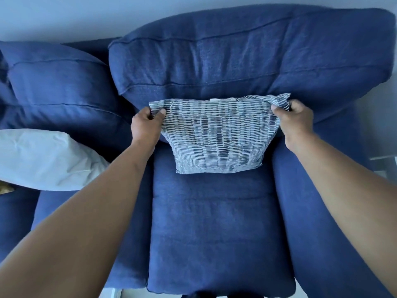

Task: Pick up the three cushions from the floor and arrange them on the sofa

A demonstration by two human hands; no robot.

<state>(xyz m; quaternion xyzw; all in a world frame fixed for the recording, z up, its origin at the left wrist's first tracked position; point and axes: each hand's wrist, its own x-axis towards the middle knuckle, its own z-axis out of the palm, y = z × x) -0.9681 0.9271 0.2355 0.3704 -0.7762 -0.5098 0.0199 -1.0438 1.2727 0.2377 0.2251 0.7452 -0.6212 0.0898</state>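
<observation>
A grey-and-white patterned cushion [217,134] stands upright on the blue sofa's seat [214,229], leaning against the big back cushion [236,61]. My left hand [146,125] pinches its top left corner. My right hand [294,119] grips its top right corner. A plain white cushion [47,160] lies on the seat to the left, partly cut off by the frame edge.
The sofa's right armrest [322,211] rises beside the seat. A second blue back cushion [55,87] sits at the left. A pale wall [64,16] runs behind the sofa. A strip of light floor [116,293] shows below the seat's front edge.
</observation>
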